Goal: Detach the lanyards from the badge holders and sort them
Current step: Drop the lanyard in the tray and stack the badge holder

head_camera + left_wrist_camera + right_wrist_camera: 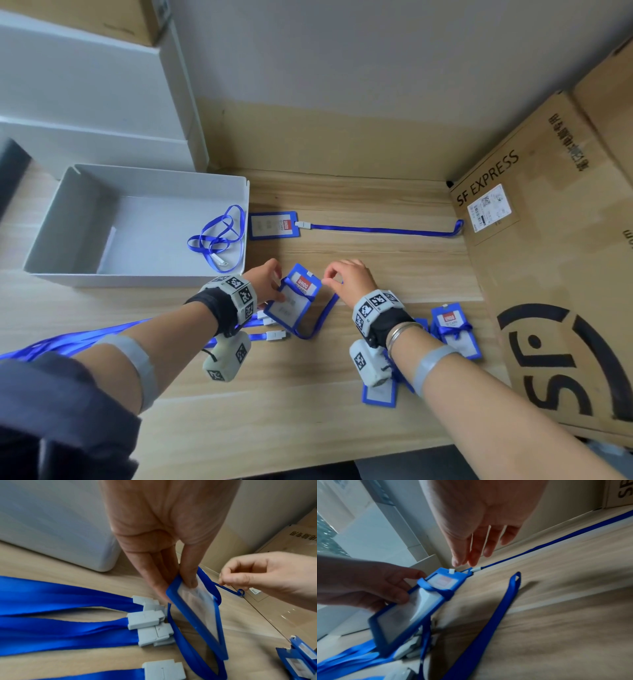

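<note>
Item 1. Blue plastic badge holder with a red label strip [297, 294]: raised above the light wood-grain worktop [342, 377], tilted, near its middle. Left hand [265, 282] grasps it, thumb on the clear front window, fingers behind. A white tab stands at its top edge.

Item 2. Blue ribbon lanyard [320, 317]: loops from under the held badge holder up to the right hand [346, 279]. Thumb and forefinger of the right hand are pinched together just beside the holder's top edge; from the left wrist view they grip a thin blue strand of the lanyard [228, 588].

Item 3. Open white rectangular box [68, 219]: on the worktop, left of the hands. One loose coiled blue lanyard with a white clip [219, 240] lies inside, against the right wall.

Item 4. Second blue badge holder with lanyard still attached [274, 224]: flat on the worktop beyond the hands, just beside the box, its lanyard stretched rightward to the brown cardboard carton printed SF EXPRESS [548, 274].

Item 5. Group of blue lanyards with grey-white plastic clips [145, 619]: on the worktop under the left wrist, straps trailing left.

Item 6. Pile of blue badge holders [452, 329]: on the worktop beside the right wrist, near the carton.
</note>
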